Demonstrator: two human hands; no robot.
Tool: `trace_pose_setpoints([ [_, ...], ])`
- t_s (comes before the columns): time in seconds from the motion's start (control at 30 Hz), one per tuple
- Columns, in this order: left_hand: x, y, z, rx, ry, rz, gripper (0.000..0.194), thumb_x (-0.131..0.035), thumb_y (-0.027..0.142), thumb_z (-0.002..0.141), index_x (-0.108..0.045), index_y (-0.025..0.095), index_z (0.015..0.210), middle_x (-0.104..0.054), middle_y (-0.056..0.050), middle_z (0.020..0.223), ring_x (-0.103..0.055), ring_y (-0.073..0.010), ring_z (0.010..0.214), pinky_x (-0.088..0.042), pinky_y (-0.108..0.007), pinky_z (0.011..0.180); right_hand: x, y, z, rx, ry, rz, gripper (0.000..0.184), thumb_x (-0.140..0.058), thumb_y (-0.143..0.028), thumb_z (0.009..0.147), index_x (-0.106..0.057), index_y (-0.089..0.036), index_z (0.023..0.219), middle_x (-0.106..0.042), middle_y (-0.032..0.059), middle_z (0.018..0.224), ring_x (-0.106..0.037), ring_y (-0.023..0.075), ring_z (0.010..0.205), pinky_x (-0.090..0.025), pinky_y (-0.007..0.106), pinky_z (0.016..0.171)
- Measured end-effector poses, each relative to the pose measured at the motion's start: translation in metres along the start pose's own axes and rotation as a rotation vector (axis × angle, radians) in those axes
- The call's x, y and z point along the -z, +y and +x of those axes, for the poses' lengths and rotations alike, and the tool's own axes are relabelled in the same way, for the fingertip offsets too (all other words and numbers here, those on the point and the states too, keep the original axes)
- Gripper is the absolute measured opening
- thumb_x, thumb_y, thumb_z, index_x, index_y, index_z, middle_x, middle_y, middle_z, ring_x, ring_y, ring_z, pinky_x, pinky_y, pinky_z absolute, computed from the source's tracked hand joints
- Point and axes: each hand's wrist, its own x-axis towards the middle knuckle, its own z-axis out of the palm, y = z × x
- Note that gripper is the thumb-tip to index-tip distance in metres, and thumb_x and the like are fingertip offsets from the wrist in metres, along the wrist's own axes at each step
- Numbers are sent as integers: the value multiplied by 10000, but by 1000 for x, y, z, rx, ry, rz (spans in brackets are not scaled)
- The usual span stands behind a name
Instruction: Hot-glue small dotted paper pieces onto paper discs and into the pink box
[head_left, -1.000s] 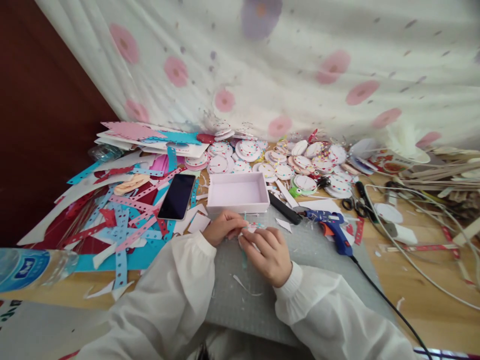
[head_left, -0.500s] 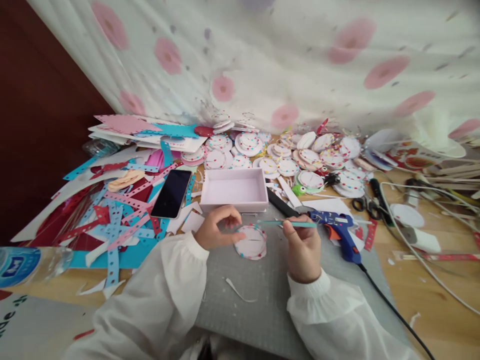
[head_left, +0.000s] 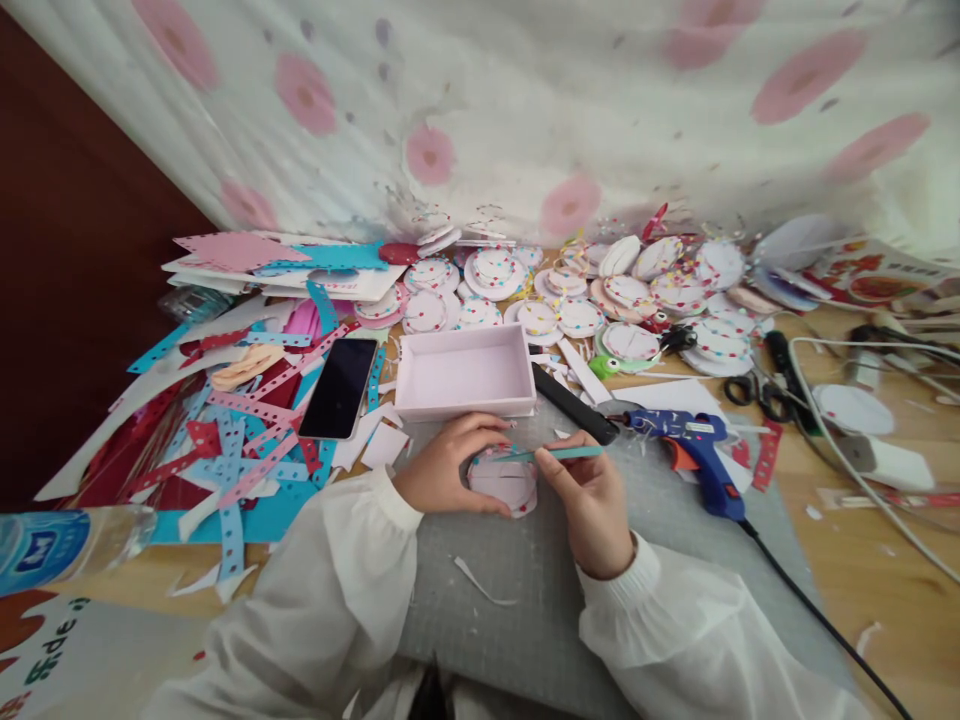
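My left hand [head_left: 450, 467] rests on the grey cutting mat [head_left: 525, 590] with its fingers closed on a round white paper disc [head_left: 504, 485] with coloured dots. My right hand [head_left: 589, 500] pinches a thin teal paper strip [head_left: 544, 455] that runs level across the top of the disc to the fingertips of my left hand. Both arms wear white sleeves.
A shallow white box [head_left: 465, 372] stands just behind my hands, a black phone [head_left: 339, 387] to its left. A blue glue gun [head_left: 694, 445] with its black cord lies on the right. Scissors [head_left: 750, 390], several dotted discs [head_left: 585, 300], punched paper strips [head_left: 240, 440] and a water bottle [head_left: 52, 545] surround the mat.
My right hand drew the teal strip out to the right of the disc, then brought it back in over the disc. My left hand shifted onto the disc. The camera tilted slightly.
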Motion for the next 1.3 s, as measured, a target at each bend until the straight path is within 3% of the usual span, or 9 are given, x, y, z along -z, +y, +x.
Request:
trace_pose_setpoints([
  [1.3,-1,-1,0,-52,2,15,685,-819,500,580,-624,221,1173,-601,-123,1168,-542,-287,1121,-421,-442,996,-3,1,-2,77,-27,-58,254,-753,-385,685,-588,-192,703,-548,-15,644,-513,121,581,-452,264,541],
])
